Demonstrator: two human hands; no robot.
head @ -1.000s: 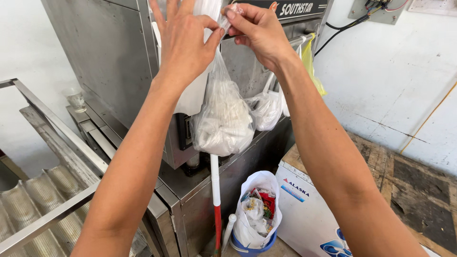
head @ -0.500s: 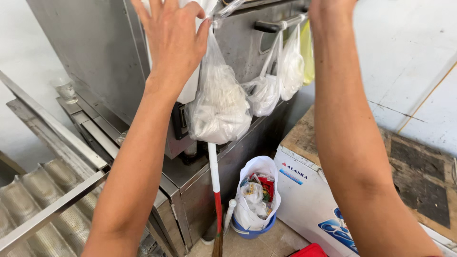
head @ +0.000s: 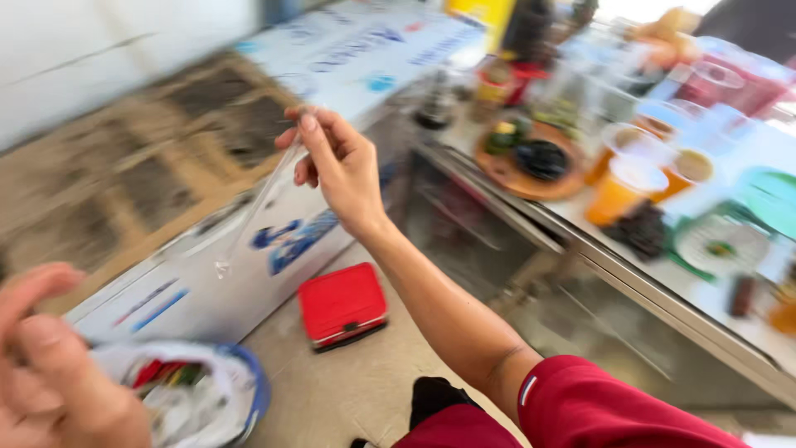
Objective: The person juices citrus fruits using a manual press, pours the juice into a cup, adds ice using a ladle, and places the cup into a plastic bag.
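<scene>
Frame is smearing with motion blur. Steel counter [head: 630,274] is running along the right — cups and jars on it too blurred to identify. White chest cooler [head: 207,274] is sitting left. Right hand [head: 336,166] is pinching a thin clear plastic bag [head: 257,207], which is hanging down over the cooler. Left hand [head: 50,373] is cut off at the corner — grip unreadable.

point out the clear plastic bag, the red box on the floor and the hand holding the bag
clear plastic bag [head: 259,203], head view, middle of its hanging length
red box [head: 342,304], head view, top face
right hand [head: 340,162], head view, back of hand

Drink stall: counter [head: 580,241] of filled cups [head: 618,192]
</scene>
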